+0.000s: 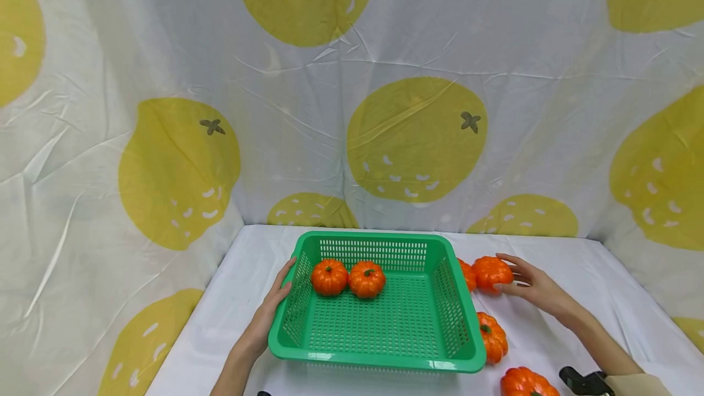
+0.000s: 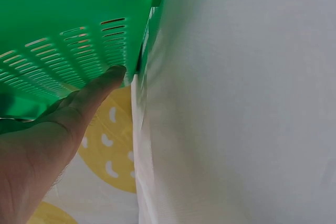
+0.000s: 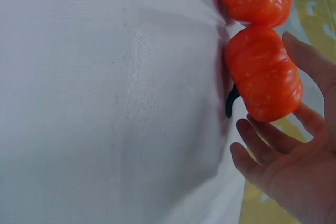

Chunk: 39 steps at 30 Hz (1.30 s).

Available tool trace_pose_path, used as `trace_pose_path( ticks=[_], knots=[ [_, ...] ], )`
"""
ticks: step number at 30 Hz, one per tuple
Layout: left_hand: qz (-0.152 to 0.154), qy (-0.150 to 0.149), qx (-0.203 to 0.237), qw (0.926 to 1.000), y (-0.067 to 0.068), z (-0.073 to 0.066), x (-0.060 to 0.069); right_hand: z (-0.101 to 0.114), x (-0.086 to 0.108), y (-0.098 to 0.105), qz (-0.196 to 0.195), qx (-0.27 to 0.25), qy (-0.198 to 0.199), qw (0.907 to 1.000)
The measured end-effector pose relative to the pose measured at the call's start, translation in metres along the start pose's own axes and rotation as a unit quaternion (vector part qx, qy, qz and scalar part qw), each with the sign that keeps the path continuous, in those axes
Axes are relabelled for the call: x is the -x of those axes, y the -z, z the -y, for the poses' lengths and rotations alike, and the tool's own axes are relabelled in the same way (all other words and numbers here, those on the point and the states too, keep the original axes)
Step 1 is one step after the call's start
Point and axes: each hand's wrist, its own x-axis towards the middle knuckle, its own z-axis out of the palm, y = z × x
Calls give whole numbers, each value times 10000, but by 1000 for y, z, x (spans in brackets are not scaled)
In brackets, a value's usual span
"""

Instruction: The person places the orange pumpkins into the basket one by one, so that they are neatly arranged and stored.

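Observation:
A green plastic basket (image 1: 379,360) with slotted walls stands on the white cloth, two small orange pumpkins (image 1: 329,277) (image 1: 366,279) inside at its left. Against its left outer side rests my left hand (image 1: 264,319); in the left wrist view a straight digit (image 2: 97,90) touches the slotted wall, the other fingers mostly hidden. To the right of the basket, my right hand (image 1: 536,286) is spread around an orange pumpkin (image 1: 491,274), thumb on one side and fingers on the other. In the right wrist view, that pumpkin (image 3: 265,74) shows a dark green stem, and several fingertips are apart from it.
Another pumpkin (image 1: 467,275) sits between the basket and the one by my right hand, partly hidden by the rim. Nearer lie two more pumpkins (image 1: 492,338) (image 1: 527,382) along the basket's right side. Lemon-print cloth walls (image 1: 297,109) enclose the table (image 1: 555,255).

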Motion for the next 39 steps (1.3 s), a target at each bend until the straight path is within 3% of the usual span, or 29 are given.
trace_pose_path(
  ticks=[18,32,39],
  knots=[
    [-11,-1,13,10000,1,1,-1,-1,-5,-5,-100,31,-276,9996],
    [4,22,-1,10000,0,-1,-1,-9,28,10,-247,587,-387,9972],
    [-2,1,35,10000,0,0,-1,-8,32,9,-157,607,-409,9972]
  ],
)
